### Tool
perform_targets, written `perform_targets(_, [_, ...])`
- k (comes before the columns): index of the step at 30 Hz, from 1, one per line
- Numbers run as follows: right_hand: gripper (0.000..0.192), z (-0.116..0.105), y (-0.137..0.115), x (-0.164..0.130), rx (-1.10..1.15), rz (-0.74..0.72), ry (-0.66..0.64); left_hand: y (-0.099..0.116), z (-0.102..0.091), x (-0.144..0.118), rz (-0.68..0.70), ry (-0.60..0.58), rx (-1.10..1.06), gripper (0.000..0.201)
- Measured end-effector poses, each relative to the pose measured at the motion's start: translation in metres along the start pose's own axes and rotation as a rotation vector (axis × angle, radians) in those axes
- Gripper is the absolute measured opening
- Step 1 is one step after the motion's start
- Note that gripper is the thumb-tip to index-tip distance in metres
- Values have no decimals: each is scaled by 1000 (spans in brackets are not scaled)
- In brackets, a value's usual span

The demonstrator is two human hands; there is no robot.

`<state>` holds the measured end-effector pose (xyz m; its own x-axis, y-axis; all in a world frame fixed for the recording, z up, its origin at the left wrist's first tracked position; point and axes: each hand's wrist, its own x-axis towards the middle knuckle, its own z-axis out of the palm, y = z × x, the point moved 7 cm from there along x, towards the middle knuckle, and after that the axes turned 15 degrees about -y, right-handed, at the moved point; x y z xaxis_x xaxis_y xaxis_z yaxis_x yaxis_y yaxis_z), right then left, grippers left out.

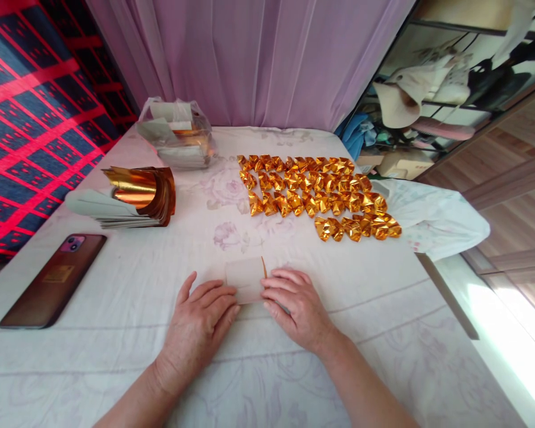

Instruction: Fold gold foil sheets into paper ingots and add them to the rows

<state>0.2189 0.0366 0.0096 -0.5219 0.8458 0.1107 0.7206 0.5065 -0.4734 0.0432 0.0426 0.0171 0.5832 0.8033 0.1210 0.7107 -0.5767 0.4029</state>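
Note:
A small pale sheet of paper point(244, 276) lies flat on the cloth-covered table, with a thin gold strip along its right edge. My left hand point(207, 315) rests on its left side, fingers stretched out and thumb side toward me. From the other side, the fingertips of my right hand point(296, 303) press on the right edge. Both palms face down and neither hand grasps the sheet. Beyond them, several rows of folded gold foil pieces point(312, 202) sit toward the right. A curled stack of gold-and-grey foil sheets point(134, 199) stands at the left.
A brown smartphone point(53, 282) lies at the left edge. Behind the stack is a clear plastic bag point(178, 134) holding more sheets. A white cloth point(441, 217) hangs over the right edge, near shelves with hats point(399, 98). A purple curtain point(249, 65) closes off the back.

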Motion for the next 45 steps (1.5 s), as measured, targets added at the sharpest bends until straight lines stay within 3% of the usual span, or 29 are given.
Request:
perform_targets(13, [16, -1, 7, 7, 116, 96, 154, -6, 3, 2, -61, -41, -10, 16])
perform_targets(19, [18, -1, 7, 9, 108, 115, 166, 14, -15, -3, 140, 106, 12, 26])
perform_targets(21, [18, -2, 6, 10, 104, 114, 167, 24, -16, -5, 225, 100, 45, 28])
perform_targets(24, [20, -2, 6, 11, 86, 125, 156, 32, -5, -6, 267, 1, 136, 30])
perform_targets(28, [20, -1, 6, 11, 80, 136, 151, 31, 14, -7, 203, -86, 237, 38])
perform_targets(45, [14, 1, 11, 9, 54, 165, 164, 36, 28, -15, 125, -143, 349, 58])
